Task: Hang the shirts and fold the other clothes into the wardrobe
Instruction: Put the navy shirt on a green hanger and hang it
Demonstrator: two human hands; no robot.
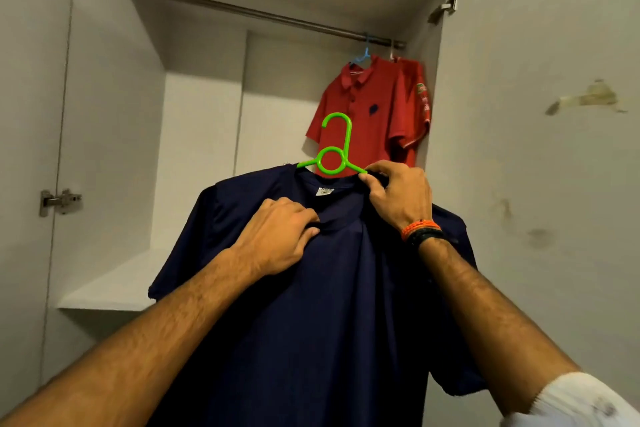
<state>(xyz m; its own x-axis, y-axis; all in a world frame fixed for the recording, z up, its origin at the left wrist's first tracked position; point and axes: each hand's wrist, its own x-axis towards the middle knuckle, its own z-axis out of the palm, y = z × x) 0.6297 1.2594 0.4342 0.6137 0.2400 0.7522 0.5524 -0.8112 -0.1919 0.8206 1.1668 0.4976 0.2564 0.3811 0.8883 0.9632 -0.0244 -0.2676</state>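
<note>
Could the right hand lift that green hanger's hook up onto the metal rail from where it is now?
Probably yes. The right hand already pinches the green plastic hanger at the navy t-shirt's collar, and the metal rail left of the red polo shirts looks bare.

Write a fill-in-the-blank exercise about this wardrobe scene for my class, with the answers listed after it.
1. The navy blue T-shirt sits on a plastic hanger coloured ____.
2. The red polo shirts already hang from the metal ____.
3. The right hand pinches the T-shirt's ____.
4. The left hand grips the T-shirt's ____.

Answers: green; rail; collar; front
</note>
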